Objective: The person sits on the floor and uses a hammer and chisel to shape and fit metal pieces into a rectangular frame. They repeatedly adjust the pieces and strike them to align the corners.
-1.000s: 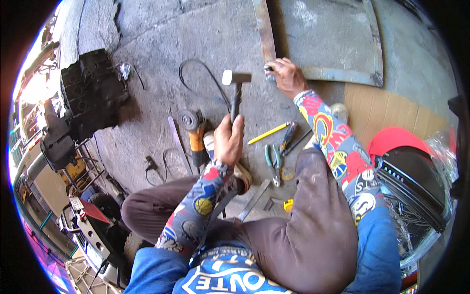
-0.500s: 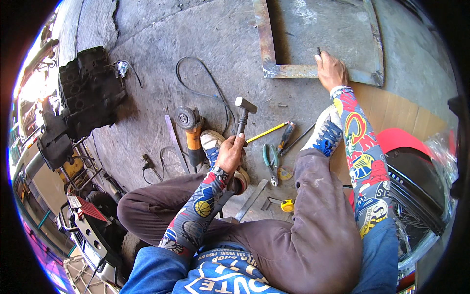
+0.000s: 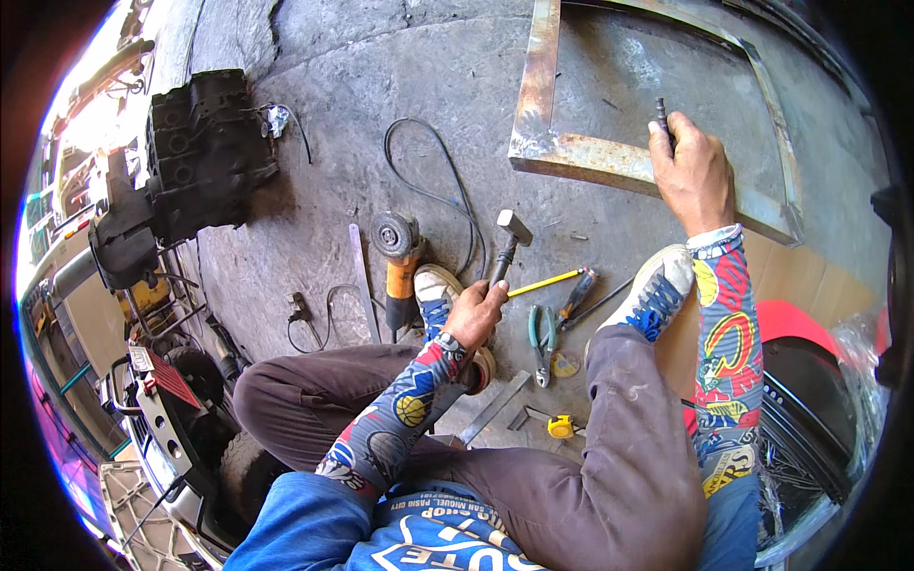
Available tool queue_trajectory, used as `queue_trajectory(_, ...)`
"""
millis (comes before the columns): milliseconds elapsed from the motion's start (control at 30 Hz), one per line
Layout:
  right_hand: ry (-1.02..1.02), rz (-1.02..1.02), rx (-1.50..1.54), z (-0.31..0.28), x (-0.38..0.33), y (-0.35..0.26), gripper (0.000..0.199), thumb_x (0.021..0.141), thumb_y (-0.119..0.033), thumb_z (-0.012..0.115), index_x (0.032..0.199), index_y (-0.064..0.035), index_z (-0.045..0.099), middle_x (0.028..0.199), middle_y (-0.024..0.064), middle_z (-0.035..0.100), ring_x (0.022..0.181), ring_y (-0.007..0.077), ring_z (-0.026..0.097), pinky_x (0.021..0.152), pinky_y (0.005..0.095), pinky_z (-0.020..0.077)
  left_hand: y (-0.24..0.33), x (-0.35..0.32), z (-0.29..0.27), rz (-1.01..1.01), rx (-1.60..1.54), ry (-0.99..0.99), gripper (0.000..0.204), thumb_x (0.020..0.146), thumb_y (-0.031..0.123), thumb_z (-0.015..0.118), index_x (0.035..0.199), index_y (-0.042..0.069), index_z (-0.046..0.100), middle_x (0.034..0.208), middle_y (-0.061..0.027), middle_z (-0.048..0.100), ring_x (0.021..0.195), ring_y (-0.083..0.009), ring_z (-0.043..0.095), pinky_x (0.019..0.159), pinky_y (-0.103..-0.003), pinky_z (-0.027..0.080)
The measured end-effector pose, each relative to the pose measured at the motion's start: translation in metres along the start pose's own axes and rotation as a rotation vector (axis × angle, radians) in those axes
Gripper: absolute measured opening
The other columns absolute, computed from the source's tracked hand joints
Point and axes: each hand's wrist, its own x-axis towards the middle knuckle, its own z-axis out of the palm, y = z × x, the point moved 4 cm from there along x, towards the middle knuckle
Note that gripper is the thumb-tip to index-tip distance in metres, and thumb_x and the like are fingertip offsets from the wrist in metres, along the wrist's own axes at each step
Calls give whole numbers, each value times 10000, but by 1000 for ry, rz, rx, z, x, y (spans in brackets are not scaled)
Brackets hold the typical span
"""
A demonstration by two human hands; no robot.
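Note:
My left hand is closed round the handle of a hammer, its metal head pointing up and away from me. Out to the right, my right hand grips the near bar of a rusty rectangular metal frame. A short, dark, ridged rod sticks up between its thumb and forefinger; its lower part is hidden. The frame's near side looks raised off the concrete floor. Beyond my left foot lies an orange angle grinder.
Between my feet are green-handled pliers, a yellow pencil-like stick, a screwdriver and a yellow tape measure. A metal ruler lies left of the grinder. A black engine block stands far left, cardboard at right.
My right hand has come up and the frame's near bar has risen with it, its right corner swinging nearer. The hammer stays in my left hand. The whole view has shifted slightly.

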Motion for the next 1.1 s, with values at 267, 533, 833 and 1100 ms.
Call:
queue_trajectory(267, 7, 31, 43, 13, -9, 6, 286, 975, -315, 615, 901, -39, 626, 809, 244, 679, 799, 477, 661, 671, 533, 501, -12, 11, 0, 5, 187, 32, 413, 1015, 412, 566, 1005, -1, 568, 704, -38, 543, 549, -163, 545, 488, -344, 448)
queue_trajectory(533, -53, 93, 44, 39, -20, 22, 272, 965, -320, 612, 932, -53, 648, 866, 236, 697, 836, 467, 671, 704, 539, 525, -24, 29, -5, 71, 422, 68, 476, 992, 405, 531, 1021, -67, 583, 940, -364, 641, 994, -528, 627, 859, -535, 485)
queue_trajectory(833, -183, 92, 73, 98, -38, 61, 313, 990, -361, 560, 979, -60, 646, 859, 236, 695, 805, 461, 674, 689, 569, 528, -8, 17, -5, 187, 756, 170, 362, 991, 344, 555, 1070, -9, 544, 990, -361, 653, 983, -532, 632, 837, -600, 492)
queue_trajectory(1100, -110, 94, 98, 112, -41, 69, 289, 968, -350, 590, 998, -63, 620, 949, 210, 705, 888, 450, 677, 769, 548, 537, 10, 10, -4, 350, 860, 180, 301, 985, 307, 547, 989, 7, 521, 889, -348, 646, 892, -548, 621, 771, -628, 462)
